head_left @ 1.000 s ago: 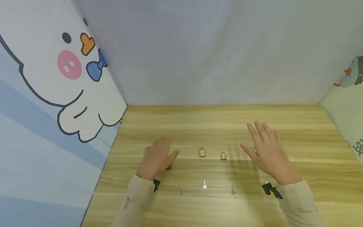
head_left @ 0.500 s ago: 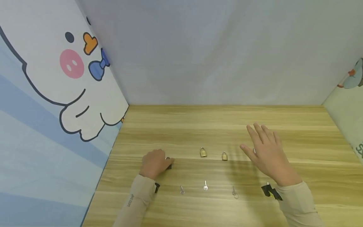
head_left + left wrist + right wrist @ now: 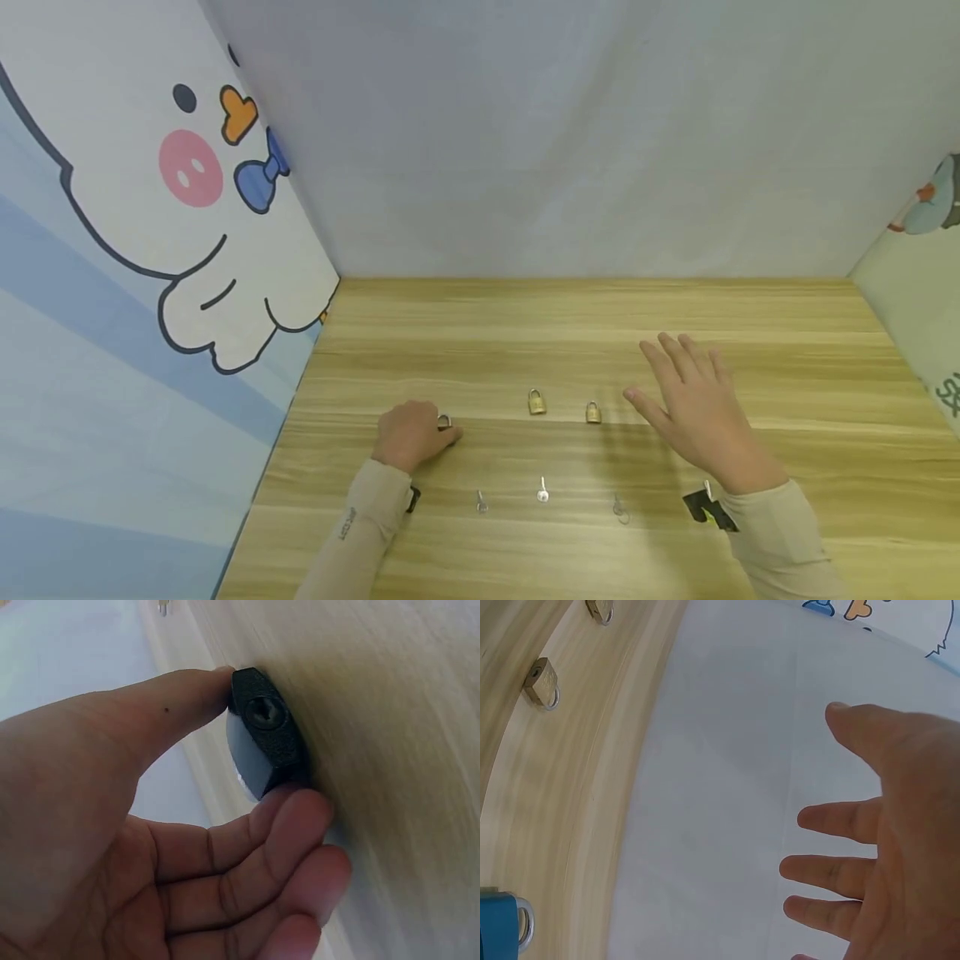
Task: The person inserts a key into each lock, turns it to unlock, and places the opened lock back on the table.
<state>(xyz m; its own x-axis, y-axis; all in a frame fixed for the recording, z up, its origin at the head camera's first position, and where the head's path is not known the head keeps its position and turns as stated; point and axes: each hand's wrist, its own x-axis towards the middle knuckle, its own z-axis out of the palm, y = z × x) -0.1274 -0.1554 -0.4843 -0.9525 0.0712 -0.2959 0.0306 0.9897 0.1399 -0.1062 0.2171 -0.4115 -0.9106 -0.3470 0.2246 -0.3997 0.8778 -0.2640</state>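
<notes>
I'm seeing a lane running between the larger brass padlock point(image 3: 537, 403) and the key point(image 3: 543, 493) nearest it; the left hand point(image 3: 412, 435), pinching the black padlock point(image 3: 279, 742), is blocking its left end.

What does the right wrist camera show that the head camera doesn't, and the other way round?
Only the right wrist view shows the blue padlock. Only the head view shows the left hand, the black padlock it pinches and the silver keys. Both show the right hand, two brass padlocks, the wood-grain tabletop and parts of the cartoon print.
</notes>
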